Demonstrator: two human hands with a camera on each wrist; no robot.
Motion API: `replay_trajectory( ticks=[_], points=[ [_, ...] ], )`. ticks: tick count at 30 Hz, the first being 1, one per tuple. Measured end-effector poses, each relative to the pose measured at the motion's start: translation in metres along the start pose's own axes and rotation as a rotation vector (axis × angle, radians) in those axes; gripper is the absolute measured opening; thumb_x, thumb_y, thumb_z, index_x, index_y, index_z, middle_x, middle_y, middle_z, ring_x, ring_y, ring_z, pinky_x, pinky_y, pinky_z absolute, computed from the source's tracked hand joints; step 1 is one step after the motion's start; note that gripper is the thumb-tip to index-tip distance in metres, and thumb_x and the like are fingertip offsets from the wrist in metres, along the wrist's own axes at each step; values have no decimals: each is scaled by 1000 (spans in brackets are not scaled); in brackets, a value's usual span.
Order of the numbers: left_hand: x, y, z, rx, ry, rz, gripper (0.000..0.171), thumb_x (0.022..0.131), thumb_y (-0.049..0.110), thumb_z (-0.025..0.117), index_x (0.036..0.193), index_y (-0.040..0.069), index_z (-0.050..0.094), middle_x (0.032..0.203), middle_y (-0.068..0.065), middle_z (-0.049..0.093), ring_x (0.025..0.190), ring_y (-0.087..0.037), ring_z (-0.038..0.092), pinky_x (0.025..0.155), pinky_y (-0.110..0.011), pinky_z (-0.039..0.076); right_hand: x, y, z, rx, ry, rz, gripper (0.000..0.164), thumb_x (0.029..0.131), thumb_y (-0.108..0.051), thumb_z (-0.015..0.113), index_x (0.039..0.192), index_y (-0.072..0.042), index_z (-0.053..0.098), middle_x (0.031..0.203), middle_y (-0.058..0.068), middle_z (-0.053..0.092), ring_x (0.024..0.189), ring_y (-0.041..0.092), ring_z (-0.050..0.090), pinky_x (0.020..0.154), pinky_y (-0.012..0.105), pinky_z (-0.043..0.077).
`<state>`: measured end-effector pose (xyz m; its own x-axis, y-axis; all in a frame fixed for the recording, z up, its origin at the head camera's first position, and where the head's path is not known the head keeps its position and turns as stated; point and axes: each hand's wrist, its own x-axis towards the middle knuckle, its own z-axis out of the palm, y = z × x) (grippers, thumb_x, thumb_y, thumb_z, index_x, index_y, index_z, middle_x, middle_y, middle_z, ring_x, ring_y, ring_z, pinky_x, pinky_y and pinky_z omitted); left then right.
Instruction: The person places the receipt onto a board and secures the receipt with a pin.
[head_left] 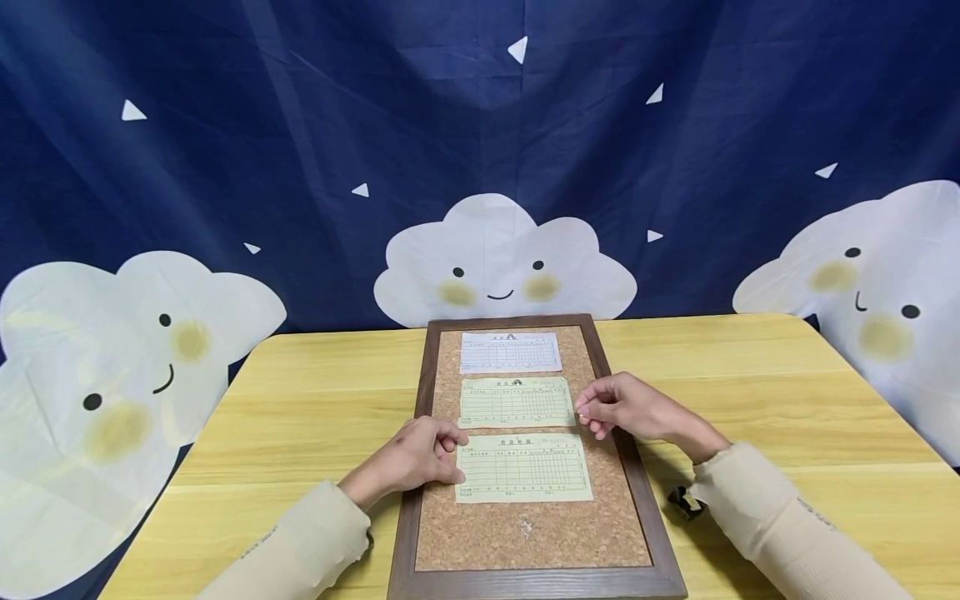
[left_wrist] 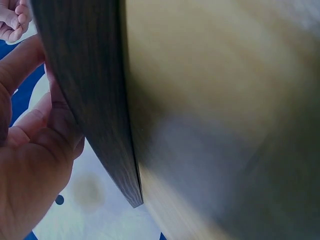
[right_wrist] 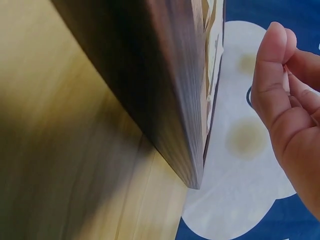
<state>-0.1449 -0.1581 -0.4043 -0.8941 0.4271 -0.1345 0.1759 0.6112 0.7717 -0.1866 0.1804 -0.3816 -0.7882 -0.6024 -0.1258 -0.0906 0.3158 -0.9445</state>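
Observation:
A framed corkboard [head_left: 480, 542] lies on the table with a white slip [head_left: 510, 354] at its top and two pale green slips below, the upper green slip [head_left: 516, 404] and the lower green slip [head_left: 525, 471]. Small dark round tacks sit at the top edges of the white and upper green slips. My left hand [head_left: 420, 454] rests thumb and index finger, spread apart, on the lower slip's left edge. Just right of the upper green slip, my right hand [head_left: 626, 406] pinches a tiny pin-like object between thumb and fingertips; its exact shape is mostly hidden.
The dark wooden frame [head_left: 525, 583] borders the board on the wooden table [head_left: 322, 392]. A small black-and-yellow object [head_left: 685, 502] lies beside the right forearm. Behind the table hangs a blue curtain [head_left: 315, 167] with smiling clouds.

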Motion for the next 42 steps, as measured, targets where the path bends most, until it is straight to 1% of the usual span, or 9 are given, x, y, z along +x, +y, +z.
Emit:
replay_trajectory(
  ticks=[7, 17, 24, 31, 35, 42],
  points=[
    [0, 1, 0, -2, 2, -8, 37, 68, -2, 88, 100, 2, 71, 84, -2, 54, 68, -9, 55, 67, -23, 46, 3, -2, 3, -10, -15, -1, 13, 100, 6, 51, 102, 18, 55, 82, 11, 58, 68, 12, 58, 64, 27, 56],
    [0, 1, 0, -6, 2, -12, 37, 68, -3, 87, 101, 2, 71, 84, -2, 54, 68, -9, 55, 68, -24, 45, 9, -5, 8, -39, -25, -7, 11, 100, 6, 50, 102, 15, 56, 82, 12, 58, 67, 12, 54, 61, 27, 55],
    [0, 1, -1, 0, -1, -3, 37, 69, -2, 88, 102, 1, 71, 84, -2, 54, 67, -9, 55, 69, -24, 46, 13, -8, 9, -54, -32, 0, 11, 101, 5, 50, 101, 13, 57, 79, 9, 57, 67, 14, 54, 61, 30, 55],
    [0, 2, -1, -8, -1, -8, 37, 69, -2, 87, 102, 0, 71, 84, -2, 54, 67, -9, 56, 68, -24, 46, 17, -10, 10, -56, -29, 1, 12, 101, 3, 52, 102, 13, 58, 80, 12, 58, 67, 15, 54, 61, 30, 55],
    [0, 2, -1, -3, 1, -7, 37, 69, -3, 87, 102, 1, 71, 84, -2, 54, 67, -9, 56, 68, -24, 46, 20, -13, 12, -71, -33, 1, 13, 101, 2, 53, 101, 13, 59, 80, 12, 57, 68, 16, 54, 61, 31, 56],
    [0, 2, -1, 5, 1, -7, 37, 68, -2, 87, 101, 1, 71, 84, -2, 54, 67, -8, 56, 69, -25, 46, 24, -16, 17, -75, -60, -17, 12, 100, 3, 53, 100, 13, 58, 79, 12, 57, 67, 16, 53, 60, 28, 54]
  ],
)
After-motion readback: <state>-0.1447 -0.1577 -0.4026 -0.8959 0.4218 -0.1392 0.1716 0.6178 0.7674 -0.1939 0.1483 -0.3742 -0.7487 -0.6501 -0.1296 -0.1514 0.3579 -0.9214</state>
